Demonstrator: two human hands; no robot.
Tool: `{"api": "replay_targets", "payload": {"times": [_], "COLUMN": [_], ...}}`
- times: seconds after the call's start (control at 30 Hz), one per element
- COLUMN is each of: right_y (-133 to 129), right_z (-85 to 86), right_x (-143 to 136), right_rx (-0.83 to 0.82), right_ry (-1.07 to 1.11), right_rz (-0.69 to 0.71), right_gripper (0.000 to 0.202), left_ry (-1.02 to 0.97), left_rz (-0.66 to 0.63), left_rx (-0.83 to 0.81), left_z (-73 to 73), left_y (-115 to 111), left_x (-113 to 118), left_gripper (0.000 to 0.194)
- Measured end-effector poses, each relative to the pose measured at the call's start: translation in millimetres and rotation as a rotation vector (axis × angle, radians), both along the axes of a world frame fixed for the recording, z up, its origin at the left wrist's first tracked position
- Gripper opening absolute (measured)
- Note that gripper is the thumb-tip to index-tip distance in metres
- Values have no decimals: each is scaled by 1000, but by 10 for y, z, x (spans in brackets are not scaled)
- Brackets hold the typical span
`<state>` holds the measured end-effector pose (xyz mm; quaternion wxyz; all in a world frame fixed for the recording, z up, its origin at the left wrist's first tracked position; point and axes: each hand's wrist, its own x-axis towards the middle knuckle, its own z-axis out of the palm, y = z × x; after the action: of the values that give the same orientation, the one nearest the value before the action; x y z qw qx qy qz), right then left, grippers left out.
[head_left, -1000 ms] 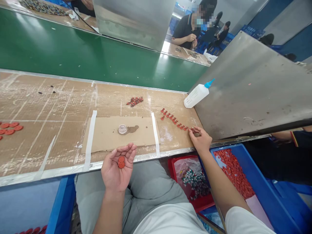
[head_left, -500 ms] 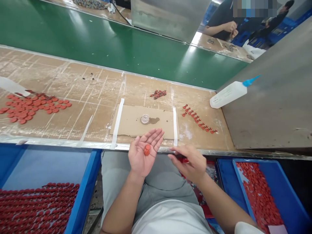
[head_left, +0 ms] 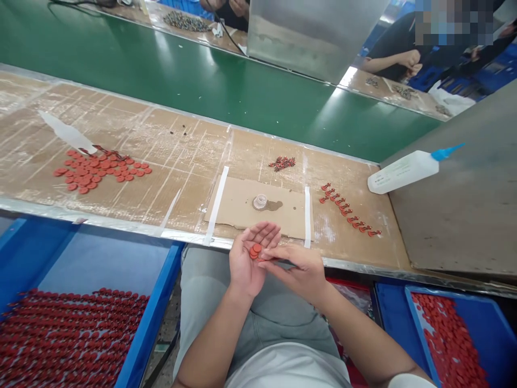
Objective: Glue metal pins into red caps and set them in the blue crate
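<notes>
My left hand (head_left: 249,267) is cupped palm up at the table's front edge, holding a few small round red discs (head_left: 254,250) in its palm. The thumb and fingers of my right hand (head_left: 301,269) are pinched together over that palm, closed on a red disc partly hidden by the fingertips. Just beyond the hands, a small clear cup (head_left: 260,202) stands on a taped cardboard sheet (head_left: 238,196), beside a brown wet stain. To the right lies a slanting row of red discs with dark metal parts attached (head_left: 347,210).
A pile of red discs (head_left: 97,170) lies at left, and small red-and-dark parts (head_left: 283,163) lie behind the cardboard. A white bottle with blue nozzle (head_left: 404,172) leans against a metal box (head_left: 464,199). Blue trays (head_left: 161,285) flank my legs. Co-workers' hands (head_left: 407,62) show across the green belt (head_left: 202,81).
My right hand has moved left, from beside the left hand to over its palm, and its fingers have closed at the discs. The view has shifted slightly left.
</notes>
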<state>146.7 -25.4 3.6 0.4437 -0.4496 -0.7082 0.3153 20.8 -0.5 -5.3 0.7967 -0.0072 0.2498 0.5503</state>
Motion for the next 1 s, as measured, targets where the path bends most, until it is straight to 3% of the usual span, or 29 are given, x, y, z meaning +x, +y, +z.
{"api": "replay_targets", "payload": {"times": [0.17,0.3,0.4,0.5,0.63,0.73,0.87,1.0], "right_y": [89,197,245,399,1002,1637,2283,2547], "right_z": [80,94,123,201,266,200,54,-25], "right_x": [29,2,-26,40,257,382,413,396], "right_rx": [-679,-880,-938,-825,-183,97,171,120], "right_ry": [622,813,776,488,-77,-518,-914,-1154], "right_rz": [-224,-204,-149,-103,-344,-319,-176,-25], "right_gripper": [30,38,41,43,30,30,36,33], "left_ry": [56,142,166,143,134,134,141,129], "left_rz": [-23,-110,-61,23,72,86,86,100], "left_rx": [111,260,279,239,149,99,74,81], "left_z": [-77,-114,-134,-151,-164,-166,-164,-164], "left_y": [4,-19,-21,8,73,108,120,126], "left_x": [-50,-19,6,-25,-140,-213,-251,-273], "left_gripper": [22,25,23,21,22,23,23,22]}}
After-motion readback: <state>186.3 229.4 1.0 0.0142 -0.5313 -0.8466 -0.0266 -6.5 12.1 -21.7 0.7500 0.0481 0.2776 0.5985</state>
